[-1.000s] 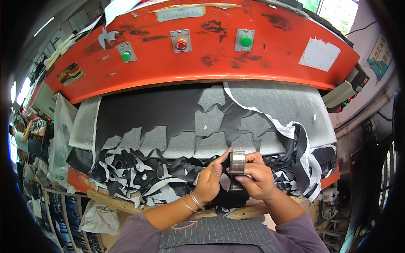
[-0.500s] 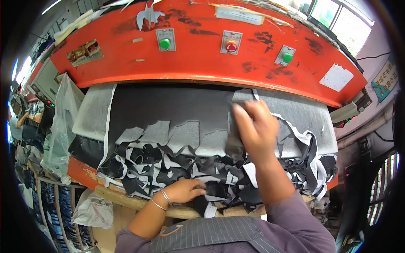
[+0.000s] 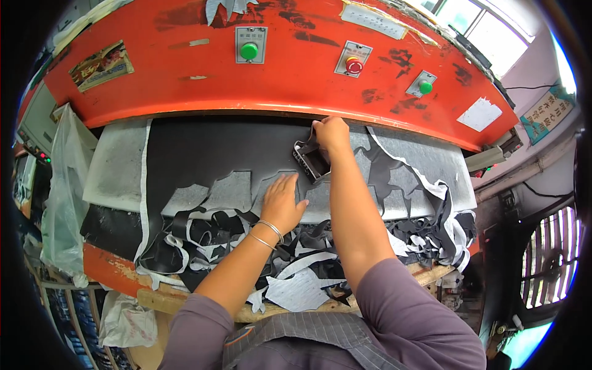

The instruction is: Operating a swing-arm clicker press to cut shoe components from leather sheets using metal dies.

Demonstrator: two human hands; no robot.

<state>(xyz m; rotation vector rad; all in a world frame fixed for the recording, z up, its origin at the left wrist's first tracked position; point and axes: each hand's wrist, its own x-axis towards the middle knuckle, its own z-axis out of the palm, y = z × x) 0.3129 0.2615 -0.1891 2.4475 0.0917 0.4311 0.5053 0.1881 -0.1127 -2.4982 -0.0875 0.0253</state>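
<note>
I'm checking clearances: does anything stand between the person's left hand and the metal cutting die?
Nothing visible does. The left hand lies just left of and nearer than the metal cutting die, with only flat black sheet visible between; the right hand holds the die's far end.

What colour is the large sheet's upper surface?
The large sheet looks black; the head view shows it best.

A hollow, angular frame of silvery metal (image 3: 303,163) is held tilted at the right part of a wide, smooth black sheet (image 3: 216,145). The sheet is spread flat, edged with white at left, its near margin notched by cut-outs.
</note>
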